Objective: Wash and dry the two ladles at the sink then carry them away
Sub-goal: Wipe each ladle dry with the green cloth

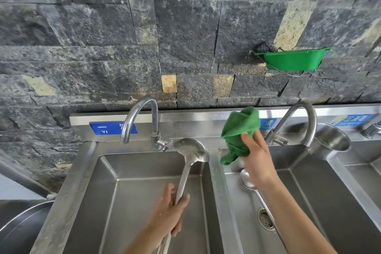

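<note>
Rough dark stone wall point(82, 37) behind steel sinks point(214, 181); left hand point(169, 212) wraps a shiny ladle's handle point(186, 173), right hand point(257, 161) pinches a crumpled green cloth point(239, 132) above a second ladle point(247, 180).

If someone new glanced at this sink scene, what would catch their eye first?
Probably the bright green cloth, bunched in the right hand above the divider between the basins. Next, the large ladle that the left hand holds by its handle over the left basin, bowl up beside the faucet. A green tray stands out on the dark stone wall.
</note>
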